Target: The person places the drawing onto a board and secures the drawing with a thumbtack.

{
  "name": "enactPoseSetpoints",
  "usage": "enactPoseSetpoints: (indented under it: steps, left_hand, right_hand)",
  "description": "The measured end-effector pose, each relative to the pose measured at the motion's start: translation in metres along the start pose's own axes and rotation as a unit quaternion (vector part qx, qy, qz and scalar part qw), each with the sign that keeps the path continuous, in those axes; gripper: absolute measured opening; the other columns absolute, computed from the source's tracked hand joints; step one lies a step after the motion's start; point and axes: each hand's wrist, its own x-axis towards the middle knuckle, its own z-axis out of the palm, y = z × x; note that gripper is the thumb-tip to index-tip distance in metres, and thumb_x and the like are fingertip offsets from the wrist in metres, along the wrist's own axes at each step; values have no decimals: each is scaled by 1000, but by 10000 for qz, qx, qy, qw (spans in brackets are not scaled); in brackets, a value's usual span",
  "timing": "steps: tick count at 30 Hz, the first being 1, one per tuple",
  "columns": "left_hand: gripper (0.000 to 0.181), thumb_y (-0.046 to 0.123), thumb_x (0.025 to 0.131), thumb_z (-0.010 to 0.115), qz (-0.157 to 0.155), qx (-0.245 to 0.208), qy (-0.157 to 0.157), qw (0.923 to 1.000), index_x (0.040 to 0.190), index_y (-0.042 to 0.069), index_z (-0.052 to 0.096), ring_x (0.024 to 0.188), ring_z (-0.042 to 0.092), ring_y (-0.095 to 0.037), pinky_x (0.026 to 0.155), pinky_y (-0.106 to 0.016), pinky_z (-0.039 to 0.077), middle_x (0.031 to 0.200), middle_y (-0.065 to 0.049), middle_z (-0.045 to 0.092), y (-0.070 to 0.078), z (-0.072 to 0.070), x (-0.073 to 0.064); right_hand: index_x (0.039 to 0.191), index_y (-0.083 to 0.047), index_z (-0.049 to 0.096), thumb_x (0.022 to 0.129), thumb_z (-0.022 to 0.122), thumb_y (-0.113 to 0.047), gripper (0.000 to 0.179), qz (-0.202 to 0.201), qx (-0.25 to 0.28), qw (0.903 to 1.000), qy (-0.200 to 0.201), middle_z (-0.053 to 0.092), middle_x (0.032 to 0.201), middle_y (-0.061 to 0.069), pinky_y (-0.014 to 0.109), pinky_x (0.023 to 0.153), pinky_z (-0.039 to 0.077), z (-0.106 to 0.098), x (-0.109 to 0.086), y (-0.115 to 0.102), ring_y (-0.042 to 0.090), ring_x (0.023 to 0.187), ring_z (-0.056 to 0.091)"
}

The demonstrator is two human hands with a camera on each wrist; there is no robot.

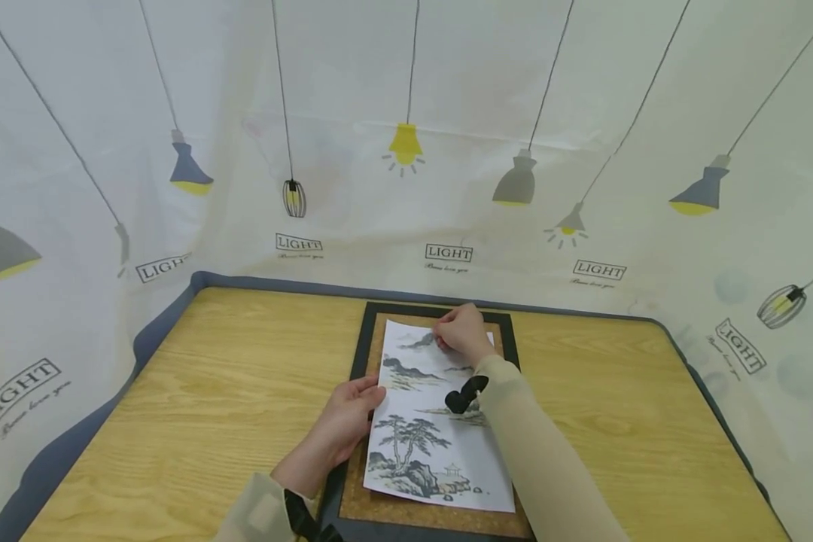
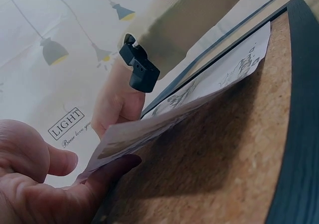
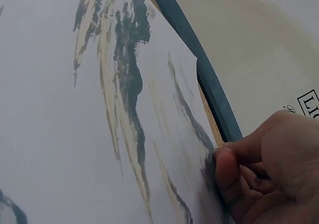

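A white sheet with an ink landscape of trees, rocks and hills [image 1: 420, 444] lies over a cork board [image 1: 355, 493] with a black frame [image 1: 362, 357]. My left hand [image 1: 344, 418] holds the sheet's left edge, thumb above and fingers beneath. In the left wrist view that side of the paper [image 2: 219, 95] bows up off the cork. At the sheet's top edge, my right hand [image 1: 464, 333] has thumb and forefinger pressed together. A tiny, thin, pin-like thing shows at these fingertips [image 3: 228, 165] in the right wrist view, mostly hidden by them.
The board lies on a wood-grain table [image 1: 257, 361] with a dark border [image 1: 284, 284] at its back edge. Behind and beside the table hangs a pale sheet printed with lamps [image 1: 352, 188]. Black camera mounts [image 1: 466, 394] sit at both sleeve cuffs.
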Motion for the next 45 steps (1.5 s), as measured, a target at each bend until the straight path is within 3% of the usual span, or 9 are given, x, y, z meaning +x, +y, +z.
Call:
enactPoseSetpoints:
  steps: [4, 10, 15, 22, 30, 36, 41, 45]
  left_hand:
    - [51, 11, 114, 48, 77, -25, -42, 10000, 157, -13, 34, 127, 61, -35, 94, -46, 59, 148, -31, 54, -1, -1, 1]
    - [49, 12, 114, 49, 96, -23, -37, 9999, 156, -12, 38, 123, 64, -32, 93, -44, 59, 144, -28, 58, -1, 0, 2]
    - [50, 10, 114, 49, 48, -60, -19, 10000, 156, -12, 36, 126, 62, -34, 94, -46, 59, 147, -30, 55, -1, 3, 3]
    - [52, 9, 113, 50, -41, -48, 19, 10000, 159, -10, 34, 130, 60, -36, 95, -47, 59, 152, -30, 50, 0, 3, 2]
    - [50, 8, 113, 50, 54, 31, 66, 10000, 158, -10, 36, 127, 61, -36, 92, -48, 59, 149, -31, 52, 0, -1, -2]
    - [47, 7, 112, 51, 11, 98, 208, 9997, 157, -6, 41, 123, 64, -32, 88, -45, 61, 151, -28, 53, -1, -6, -1]
    - [45, 5, 111, 51, 14, 96, 284, 9995, 155, -3, 46, 118, 67, -27, 81, -40, 62, 151, -24, 55, 1, -10, -2]
    - [44, 4, 111, 51, 60, 67, 309, 9995, 155, -5, 47, 123, 64, -29, 81, -38, 61, 151, -24, 55, 3, -12, -3]
  right_hand:
    - [88, 1, 79, 93, 76, -6, 10, -114, -47, 9999, 27, 68, 62, 4, 24, 52, 49, 2, 2, 2, 13, 51, 62]
    - [87, 2, 78, 93, 78, -4, 8, -101, 300, 9994, 105, 70, 65, 7, 24, 51, 52, 4, 2, 5, 14, 52, 65]
    - [87, 3, 78, 92, 78, -4, 8, -119, 380, 9991, 129, 71, 66, 9, 24, 51, 53, 2, 2, 7, 15, 52, 67]
    - [85, 0, 77, 90, 81, -5, 8, 168, 446, 9981, 401, 72, 65, 10, 25, 48, 51, 1, 4, 7, 17, 50, 67]
    - [79, -2, 74, 89, 81, -4, 13, -21, 399, 9980, 479, 69, 60, 8, 24, 45, 48, 7, 3, 10, 16, 47, 65]
    - [82, -2, 74, 91, 82, -7, 13, -24, 487, 9978, 453, 70, 64, 8, 25, 49, 48, 7, -1, 11, 16, 50, 66]
    - [84, -1, 76, 91, 83, -6, 11, -14, 848, 9949, 540, 73, 68, 8, 26, 50, 51, 9, 1, 17, 16, 51, 66]
    - [88, 1, 77, 91, 83, -3, 8, 42, 1273, 9901, 589, 74, 71, 10, 25, 51, 55, 11, 3, 20, 14, 52, 67]
